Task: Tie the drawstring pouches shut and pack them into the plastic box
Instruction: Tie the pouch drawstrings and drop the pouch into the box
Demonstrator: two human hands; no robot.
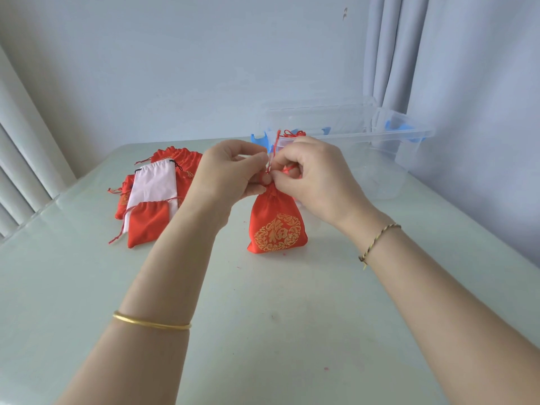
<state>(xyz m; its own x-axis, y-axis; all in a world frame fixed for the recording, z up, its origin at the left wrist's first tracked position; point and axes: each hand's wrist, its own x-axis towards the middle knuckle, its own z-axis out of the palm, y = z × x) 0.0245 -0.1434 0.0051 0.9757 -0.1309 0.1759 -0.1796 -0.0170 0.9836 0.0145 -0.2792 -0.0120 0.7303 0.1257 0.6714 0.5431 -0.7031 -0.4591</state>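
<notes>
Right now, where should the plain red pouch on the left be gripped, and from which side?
Pinch the plain red pouch at its gathered neck, coming from above: it lies flat, and the bunched cloth there likely gives a raised fold.

One wide-angle view, worn on the person's head, faces forward and down across the desk (277, 331) at close range. The left hand (230, 171) and right hand (317, 173) meet at the red pouch (277, 226) mid-frame, with the wall (204, 68) behind.
</notes>
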